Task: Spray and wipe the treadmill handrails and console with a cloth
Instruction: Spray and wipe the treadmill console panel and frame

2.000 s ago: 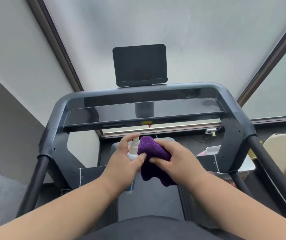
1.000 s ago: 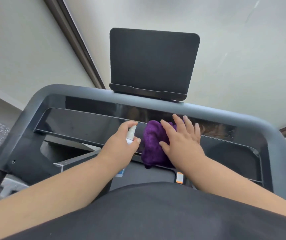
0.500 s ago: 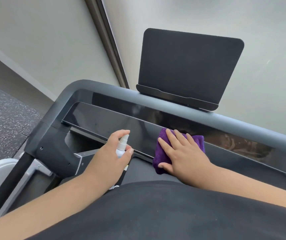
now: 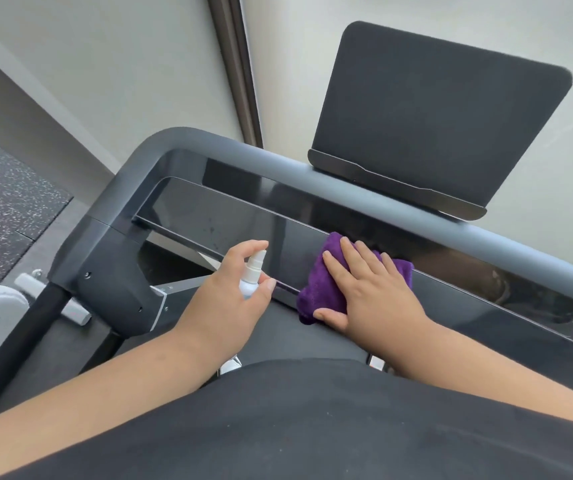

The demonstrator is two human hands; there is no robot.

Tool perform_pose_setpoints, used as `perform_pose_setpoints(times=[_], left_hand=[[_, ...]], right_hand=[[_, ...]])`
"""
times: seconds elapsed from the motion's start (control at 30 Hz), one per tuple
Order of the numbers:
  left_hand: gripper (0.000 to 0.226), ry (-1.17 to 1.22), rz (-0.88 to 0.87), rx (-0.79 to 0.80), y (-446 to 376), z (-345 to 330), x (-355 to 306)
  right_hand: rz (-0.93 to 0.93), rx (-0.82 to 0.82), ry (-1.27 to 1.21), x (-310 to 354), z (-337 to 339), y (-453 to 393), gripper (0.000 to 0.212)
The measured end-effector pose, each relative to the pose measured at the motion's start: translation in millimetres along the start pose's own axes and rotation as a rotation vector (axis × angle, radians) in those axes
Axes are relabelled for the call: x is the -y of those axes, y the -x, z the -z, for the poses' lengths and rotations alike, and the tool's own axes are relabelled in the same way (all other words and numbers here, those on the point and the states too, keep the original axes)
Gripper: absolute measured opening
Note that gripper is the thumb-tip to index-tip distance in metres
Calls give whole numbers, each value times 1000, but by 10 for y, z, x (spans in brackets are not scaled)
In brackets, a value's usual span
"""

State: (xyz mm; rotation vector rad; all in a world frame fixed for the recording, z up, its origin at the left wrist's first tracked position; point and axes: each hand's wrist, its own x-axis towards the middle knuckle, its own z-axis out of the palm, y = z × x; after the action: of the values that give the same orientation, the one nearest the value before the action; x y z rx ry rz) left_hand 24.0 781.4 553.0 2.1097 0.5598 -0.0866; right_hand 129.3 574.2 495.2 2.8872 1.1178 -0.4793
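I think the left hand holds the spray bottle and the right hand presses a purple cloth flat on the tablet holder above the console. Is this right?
Not quite. The head view shows the right hand pressing the purple cloth on the glossy console panel, not on the tablet holder, which stands untouched above it. The rest is correct: the left hand holds the spray bottle.

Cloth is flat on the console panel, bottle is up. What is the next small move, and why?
Probably slide the purple cloth leftward along the glossy console panel: the right hand presses it flat mid-panel, specks show on the left stretch, and the left hand holds the spray bottle clear.
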Motion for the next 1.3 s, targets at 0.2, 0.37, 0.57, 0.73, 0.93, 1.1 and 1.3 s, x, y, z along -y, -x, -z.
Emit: perform_pose_setpoints(times=[0.2, 0.37, 0.57, 0.73, 0.93, 1.1, 1.3], left_hand=[[43, 81, 4, -57, -9, 317, 217], [44, 65, 0, -48, -66, 517, 376], [46, 46, -10, -23, -117, 677, 554], [48, 62, -21, -7, -127, 831, 699], [47, 55, -5, -34, -142, 1084, 889], [49, 43, -5, -82, -165, 1202, 1009], [49, 72, -17, -51, -162, 1252, 1067]], right_hand=[[-51, -7, 64, 280, 10, -132, 98], [-1, -27, 70, 810, 79, -736, 98], [5, 4, 94, 1230, 173, -1174, 106], [-33, 16, 51, 1056, 138, -838, 104], [-96, 4, 105, 1225, 103, -910, 99], [3, 15, 135, 1714, 201, -1514, 99], [50, 34, 134, 1895, 303, -1719, 94]])
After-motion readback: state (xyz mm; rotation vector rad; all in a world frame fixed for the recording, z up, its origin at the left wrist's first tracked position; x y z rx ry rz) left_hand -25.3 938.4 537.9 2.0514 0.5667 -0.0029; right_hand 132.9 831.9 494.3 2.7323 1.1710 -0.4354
